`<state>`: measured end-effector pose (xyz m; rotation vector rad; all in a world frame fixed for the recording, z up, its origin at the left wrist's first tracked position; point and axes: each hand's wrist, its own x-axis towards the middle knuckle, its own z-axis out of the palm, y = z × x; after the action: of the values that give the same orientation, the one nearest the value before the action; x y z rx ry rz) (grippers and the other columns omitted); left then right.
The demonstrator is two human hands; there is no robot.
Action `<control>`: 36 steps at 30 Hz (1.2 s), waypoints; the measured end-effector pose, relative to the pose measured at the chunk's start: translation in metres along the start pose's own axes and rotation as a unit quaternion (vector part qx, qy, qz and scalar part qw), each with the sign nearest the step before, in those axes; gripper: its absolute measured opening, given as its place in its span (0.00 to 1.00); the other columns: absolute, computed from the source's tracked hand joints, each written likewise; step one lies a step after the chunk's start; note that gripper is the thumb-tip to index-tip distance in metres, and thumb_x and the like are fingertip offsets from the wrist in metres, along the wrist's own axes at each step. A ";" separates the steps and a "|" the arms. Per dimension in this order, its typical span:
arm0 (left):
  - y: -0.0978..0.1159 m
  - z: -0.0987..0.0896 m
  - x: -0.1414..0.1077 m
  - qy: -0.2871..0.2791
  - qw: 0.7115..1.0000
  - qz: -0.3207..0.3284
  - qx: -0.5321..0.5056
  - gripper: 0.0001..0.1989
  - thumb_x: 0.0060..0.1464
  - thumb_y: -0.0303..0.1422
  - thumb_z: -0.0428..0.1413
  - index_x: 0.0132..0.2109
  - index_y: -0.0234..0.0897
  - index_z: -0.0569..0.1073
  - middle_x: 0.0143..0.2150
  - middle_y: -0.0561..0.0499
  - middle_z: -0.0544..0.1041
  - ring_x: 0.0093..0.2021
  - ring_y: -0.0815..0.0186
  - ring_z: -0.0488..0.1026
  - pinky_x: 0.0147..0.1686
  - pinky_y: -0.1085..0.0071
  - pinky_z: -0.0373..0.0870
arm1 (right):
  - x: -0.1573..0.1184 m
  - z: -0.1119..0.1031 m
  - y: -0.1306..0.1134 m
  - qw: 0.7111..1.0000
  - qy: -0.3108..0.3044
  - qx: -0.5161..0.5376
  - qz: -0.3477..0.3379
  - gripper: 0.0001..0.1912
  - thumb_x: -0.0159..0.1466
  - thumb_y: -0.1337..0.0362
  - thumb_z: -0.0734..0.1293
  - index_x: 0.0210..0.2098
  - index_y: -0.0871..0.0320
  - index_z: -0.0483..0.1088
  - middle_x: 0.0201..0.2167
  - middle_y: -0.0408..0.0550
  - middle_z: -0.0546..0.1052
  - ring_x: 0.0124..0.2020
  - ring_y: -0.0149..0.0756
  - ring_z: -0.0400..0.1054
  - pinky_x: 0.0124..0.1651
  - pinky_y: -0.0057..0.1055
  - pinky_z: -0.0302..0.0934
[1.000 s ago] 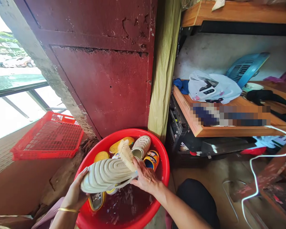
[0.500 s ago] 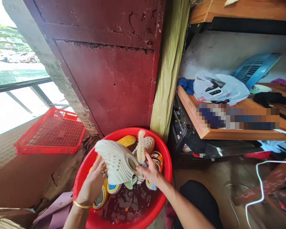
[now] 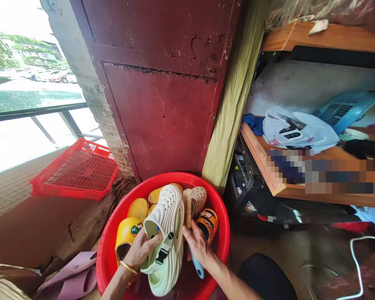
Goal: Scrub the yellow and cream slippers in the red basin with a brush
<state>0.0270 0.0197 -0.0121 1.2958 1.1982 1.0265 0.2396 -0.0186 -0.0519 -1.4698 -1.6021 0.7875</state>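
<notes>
A white-to-pale-green ribbed clog (image 3: 165, 212) with a strap and black buckle is tilted over the water in a red basin (image 3: 222, 200). My left hand (image 3: 143, 248) grips the clog by its opening, thumb on the near side. In my right hand (image 3: 198, 245) is a scrubbing brush (image 3: 197, 266) with a blue handle; its pale bristles point up beside the clog's right side. Around them in the basin lie yellow slippers (image 3: 137, 209), a beige clog (image 3: 199, 199) and a yellow-and-black slipper (image 3: 208, 223) with a printed picture.
Left of the basin are a red plastic crate (image 3: 78, 171) and mauve slippers (image 3: 70, 277). Behind stands a dark red door (image 3: 162, 116). On the right, a wooden shelf (image 3: 262, 162) bears a white plastic bag (image 3: 300, 127) and a blue fan (image 3: 346, 110). A white cable (image 3: 358, 262) hangs below.
The clog has turned so its toe points away and its strap faces me. My left hand, spread beside it before, now grips it. The brush has come down slightly, and the view has shifted.
</notes>
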 end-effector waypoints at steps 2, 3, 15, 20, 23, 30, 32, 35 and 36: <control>-0.003 -0.007 0.003 0.007 1.000 0.019 0.022 0.26 0.49 0.49 0.60 0.50 0.36 0.78 0.48 0.42 0.83 0.52 0.50 0.78 0.53 0.58 0.75 | -0.002 0.000 -0.002 0.997 0.029 -0.048 -0.060 0.25 0.74 0.53 0.55 0.63 0.55 0.68 0.59 0.59 0.74 0.57 0.52 0.72 0.54 0.47 0.71; -0.006 -0.011 0.005 0.024 0.998 0.030 0.041 0.25 0.51 0.49 0.58 0.49 0.36 0.79 0.47 0.42 0.84 0.52 0.50 0.78 0.54 0.57 0.75 | -0.002 -0.001 -0.003 0.994 0.040 -0.063 -0.081 0.25 0.74 0.55 0.55 0.65 0.57 0.66 0.61 0.60 0.73 0.59 0.53 0.70 0.57 0.49 0.69; -0.034 -0.049 0.012 -0.022 0.933 0.126 0.335 0.38 0.47 0.28 0.47 0.68 0.37 0.68 0.62 0.46 0.77 0.62 0.55 0.73 0.65 0.60 0.65 | 0.015 -0.008 0.007 0.910 0.004 -0.374 -0.178 0.28 0.71 0.66 0.57 0.69 0.46 0.61 0.40 0.50 0.81 0.27 0.39 0.74 0.30 0.31 0.69; -0.032 -0.041 0.004 0.006 0.878 0.127 0.462 0.38 0.46 0.25 0.49 0.66 0.44 0.71 0.59 0.47 0.80 0.60 0.53 0.76 0.62 0.58 0.68 | 0.014 -0.006 -0.003 0.934 -0.015 -0.330 -0.137 0.29 0.72 0.66 0.55 0.71 0.45 0.57 0.45 0.53 0.80 0.34 0.43 0.76 0.35 0.36 0.71; -0.032 -0.038 -0.001 0.037 0.841 0.101 0.530 0.33 0.45 0.24 0.51 0.60 0.39 0.76 0.56 0.41 0.82 0.58 0.49 0.77 0.61 0.55 0.70 | 0.007 -0.006 -0.011 0.936 -0.103 -0.294 -0.161 0.31 0.71 0.65 0.58 0.71 0.38 0.55 0.45 0.50 0.79 0.35 0.45 0.76 0.38 0.39 0.71; -0.025 -0.050 0.000 0.034 0.895 0.061 0.440 0.33 0.47 0.28 0.49 0.62 0.40 0.73 0.57 0.43 0.81 0.55 0.51 0.78 0.56 0.61 0.72 | 0.026 -0.034 0.006 0.963 -0.005 -0.268 -0.011 0.28 0.72 0.64 0.53 0.70 0.49 0.60 0.46 0.58 0.79 0.43 0.49 0.75 0.46 0.44 0.69; -0.022 -0.056 0.002 0.062 0.911 0.029 0.406 0.33 0.47 0.31 0.49 0.61 0.40 0.74 0.54 0.45 0.83 0.54 0.50 0.79 0.52 0.62 0.74 | 0.023 -0.030 0.008 0.969 -0.013 -0.248 -0.009 0.27 0.72 0.61 0.54 0.69 0.49 0.62 0.46 0.58 0.79 0.42 0.51 0.75 0.46 0.46 0.69; -0.018 -0.064 0.004 0.131 0.923 -0.004 0.362 0.32 0.45 0.34 0.48 0.58 0.40 0.75 0.51 0.44 0.83 0.54 0.49 0.78 0.50 0.62 0.73 | 0.006 -0.016 0.006 0.959 -0.056 -0.277 -0.027 0.28 0.71 0.62 0.56 0.70 0.49 0.60 0.48 0.58 0.79 0.41 0.50 0.75 0.45 0.44 0.68; -0.017 -0.066 0.004 0.153 0.925 -0.013 0.347 0.31 0.45 0.35 0.48 0.58 0.38 0.75 0.51 0.43 0.83 0.54 0.48 0.78 0.50 0.61 0.73 | -0.002 -0.011 0.005 0.951 -0.076 -0.296 -0.038 0.30 0.69 0.64 0.58 0.70 0.49 0.59 0.47 0.57 0.79 0.41 0.49 0.76 0.45 0.43 0.68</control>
<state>-0.0397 0.0319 -0.0234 1.6821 1.9274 0.8258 0.2520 -0.0210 -0.0512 -1.7717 -2.1203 0.3912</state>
